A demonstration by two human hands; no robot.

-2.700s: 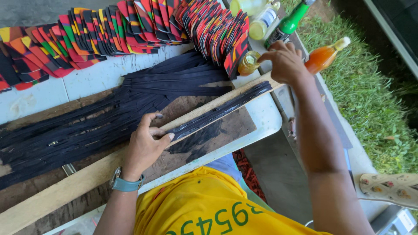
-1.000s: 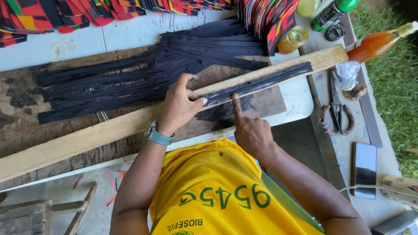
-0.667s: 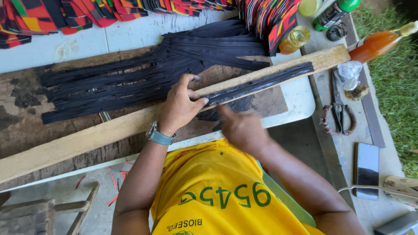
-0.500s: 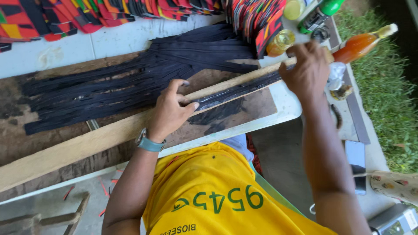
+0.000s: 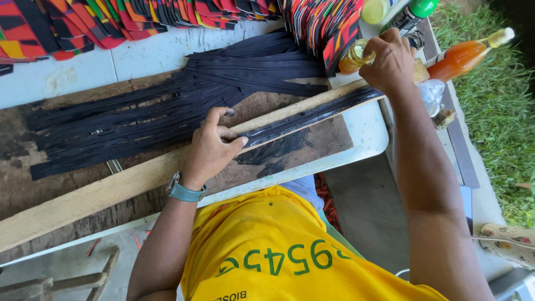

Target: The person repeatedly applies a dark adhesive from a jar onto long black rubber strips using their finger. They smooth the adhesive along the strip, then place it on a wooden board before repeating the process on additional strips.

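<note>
My left hand [image 5: 212, 147] presses flat on a long wooden plank [image 5: 111, 187] where a black strip [image 5: 309, 116] lies along its right half. A pile of similar black strips [image 5: 167, 111] spreads over the board behind the plank. My right hand [image 5: 389, 58] reaches to the far right end of the plank, fingers curled at a small jar of yellowish liquid [image 5: 355, 57]. I cannot tell whether it grips the jar.
Rows of red, black and yellow patterned pieces [image 5: 139, 17] line the back of the white table [image 5: 368, 134]. An orange bottle [image 5: 465, 56], a green-capped bottle [image 5: 412, 14] and a yellow-lidded container [image 5: 374, 10] stand at the right. Grass lies beyond the table's right side.
My right hand left the black strip near my body and reached out to the jar at the plank's right end. My left hand stayed pressed on the plank.
</note>
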